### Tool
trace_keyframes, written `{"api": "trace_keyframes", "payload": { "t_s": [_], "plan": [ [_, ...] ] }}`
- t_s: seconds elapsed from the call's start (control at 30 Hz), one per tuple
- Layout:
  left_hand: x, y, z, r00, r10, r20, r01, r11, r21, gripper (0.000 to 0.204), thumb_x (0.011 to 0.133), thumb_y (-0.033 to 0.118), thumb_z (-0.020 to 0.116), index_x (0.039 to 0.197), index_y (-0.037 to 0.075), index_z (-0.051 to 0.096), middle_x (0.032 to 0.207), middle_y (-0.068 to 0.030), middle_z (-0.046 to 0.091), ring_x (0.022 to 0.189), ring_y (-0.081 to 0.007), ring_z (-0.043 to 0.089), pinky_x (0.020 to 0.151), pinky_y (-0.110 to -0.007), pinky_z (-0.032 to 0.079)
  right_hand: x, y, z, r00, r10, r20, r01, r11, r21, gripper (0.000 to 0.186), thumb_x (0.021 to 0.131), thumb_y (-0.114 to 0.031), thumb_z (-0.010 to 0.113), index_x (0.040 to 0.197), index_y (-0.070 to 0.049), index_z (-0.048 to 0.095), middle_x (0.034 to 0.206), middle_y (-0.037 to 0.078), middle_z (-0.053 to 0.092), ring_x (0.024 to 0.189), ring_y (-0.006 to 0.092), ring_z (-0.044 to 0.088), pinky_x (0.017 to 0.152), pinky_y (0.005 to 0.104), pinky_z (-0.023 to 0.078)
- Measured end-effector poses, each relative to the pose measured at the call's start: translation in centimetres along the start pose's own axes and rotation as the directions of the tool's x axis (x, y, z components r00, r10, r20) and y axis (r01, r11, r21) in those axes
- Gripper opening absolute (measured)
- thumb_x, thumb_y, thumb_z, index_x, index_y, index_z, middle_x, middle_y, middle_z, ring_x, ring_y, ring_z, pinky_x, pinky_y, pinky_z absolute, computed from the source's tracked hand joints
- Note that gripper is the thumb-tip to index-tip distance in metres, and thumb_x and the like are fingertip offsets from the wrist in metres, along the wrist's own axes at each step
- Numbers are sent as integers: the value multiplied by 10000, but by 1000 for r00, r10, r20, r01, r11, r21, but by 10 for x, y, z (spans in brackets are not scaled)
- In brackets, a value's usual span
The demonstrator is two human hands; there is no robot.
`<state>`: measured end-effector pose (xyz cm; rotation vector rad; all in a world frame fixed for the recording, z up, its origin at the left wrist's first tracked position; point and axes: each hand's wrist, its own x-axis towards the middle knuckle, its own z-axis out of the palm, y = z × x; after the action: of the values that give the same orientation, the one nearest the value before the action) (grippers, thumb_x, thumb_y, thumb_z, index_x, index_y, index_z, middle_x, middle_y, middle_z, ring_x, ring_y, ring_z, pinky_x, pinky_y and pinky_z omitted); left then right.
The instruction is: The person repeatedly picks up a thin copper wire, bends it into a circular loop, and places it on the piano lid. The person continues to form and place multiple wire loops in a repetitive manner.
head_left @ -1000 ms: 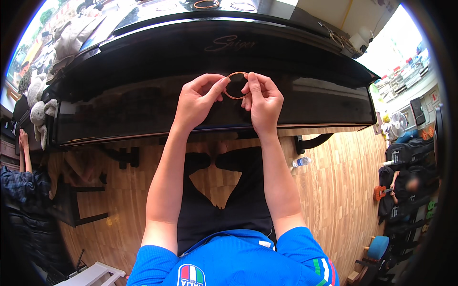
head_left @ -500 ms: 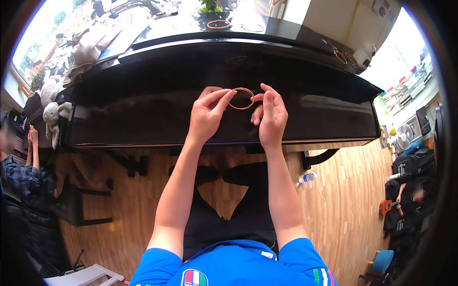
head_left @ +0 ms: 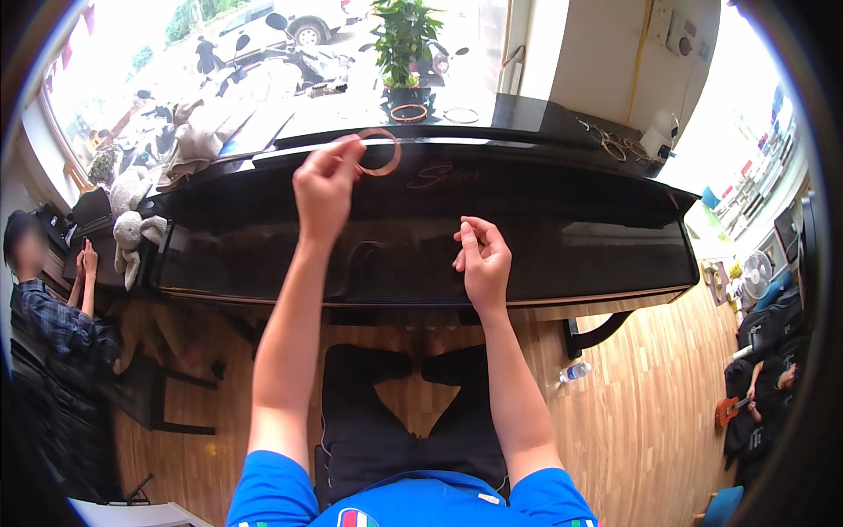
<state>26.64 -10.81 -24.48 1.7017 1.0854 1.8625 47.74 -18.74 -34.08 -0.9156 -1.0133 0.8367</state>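
My left hand (head_left: 325,189) pinches a copper-coloured ring (head_left: 397,158), bangle-sized, by its left side. It is raised in front of the upper edge of a glossy black piano (head_left: 544,198). My right hand (head_left: 486,263) is lower and further right, before the piano's dark front. Its fingers are curled in with the thumb against them, and nothing shows between them. On the piano top lie another copper-coloured ring (head_left: 408,118) and a paler thin ring (head_left: 461,120), side by side.
A potted plant (head_left: 402,44) stands behind the rings, by the window. Tangled cords or loops (head_left: 615,145) lie at the top's right end. Grey plush toys (head_left: 129,233) and another person (head_left: 61,307) are at left. A water bottle (head_left: 575,371) lies on the wooden floor.
My left hand has carried the ring up and left, away from my right hand. My right hand has let go of the ring's side, drawn lower and curled its fingers. The view has tilted upward.
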Motion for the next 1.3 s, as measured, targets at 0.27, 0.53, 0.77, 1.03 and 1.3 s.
{"api": "trace_keyframes", "payload": {
  "t_s": [0.27, 0.53, 0.77, 1.03, 1.3],
  "plan": [
    [147, -62, -79, 956, -286, -60, 286, 874, 393, 302, 927, 264, 746, 1117, 29, 751, 782, -51, 736, 680, -88, 675, 650, -250, 534, -3, -2, 2, 1000, 19, 15, -19, 1000, -3, 208, 1023, -171, 614, 1114, 11, 659, 851, 43, 644, 561, 42, 533, 516, 204, 455],
    [170, -98, -89, 847, -528, 59, 476, 804, 355, 390, 972, 267, 695, 1226, -21, 627, 1019, -105, 718, 849, -165, 721, 720, -271, 605, -2, 0, 0, 1000, -14, 23, 15, 1000, -16, 194, 1029, -157, 600, 1108, 10, 661, 836, 37, 649, 561, 40, 528, 516, 201, 457],
    [82, -24, -37, 994, 97, -56, -68, 920, 385, 236, 988, 223, 596, 998, 12, 701, 717, -149, 685, 635, -259, 668, 660, -384, 516, -1, -2, -4, 1000, -3, 4, 3, 999, -36, 192, 1026, -158, 605, 1099, 11, 661, 831, 41, 649, 560, 39, 527, 516, 202, 458],
    [-70, -48, 46, 904, 155, 398, -311, 877, 366, 219, 920, 241, 687, 832, 41, 692, 827, -136, 679, 796, -352, 666, 689, -449, 534, 4, 11, 2, 968, -237, 82, 250, 875, -414, 149, 978, -95, 642, 1071, 6, 700, 928, 79, 689, 798, 152, 680, 731, 274, 545],
    [-64, -69, 65, 907, 23, 421, -306, 724, 619, 152, 979, 199, 565, 920, 59, 571, 748, -161, 673, 745, -361, 689, 635, -492, 541, 44, -5, 29, 923, -96, 373, 376, 440, -816, 136, 925, -206, 654, 980, -86, 686, 988, 124, 678, 857, 381, 683, 732, 489, 543]
  ]
}}
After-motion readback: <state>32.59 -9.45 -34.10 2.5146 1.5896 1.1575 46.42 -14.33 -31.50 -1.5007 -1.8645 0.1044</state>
